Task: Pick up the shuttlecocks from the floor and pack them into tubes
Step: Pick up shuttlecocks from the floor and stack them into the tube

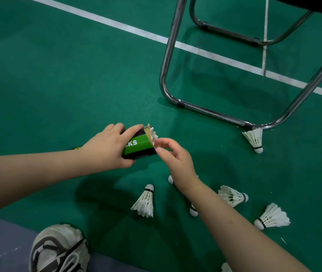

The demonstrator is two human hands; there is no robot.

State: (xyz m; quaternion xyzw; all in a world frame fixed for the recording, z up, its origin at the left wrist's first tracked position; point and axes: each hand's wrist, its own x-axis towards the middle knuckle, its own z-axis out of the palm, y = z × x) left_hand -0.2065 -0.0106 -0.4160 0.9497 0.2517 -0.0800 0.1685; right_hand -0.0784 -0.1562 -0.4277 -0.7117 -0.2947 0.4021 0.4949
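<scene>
My left hand [108, 147] grips a black and green tube [139, 146] held above the green floor, its mouth pointing right. White feathers of a shuttlecock [152, 133] stick out of that mouth. My right hand [173, 157] is at the tube's mouth, fingertips touching the feathers. Several white shuttlecocks lie on the floor: one [145, 202] below the tube, one [232, 195] and another [273, 217] to the right, one [254, 139] by the chair leg. Two more are partly hidden under my right forearm.
A chrome tubular chair frame [211, 110] stands on the floor at the upper right. White court lines [136, 30] cross the floor behind it. My grey and white shoe [58, 250] sits at the bottom left on a grey strip.
</scene>
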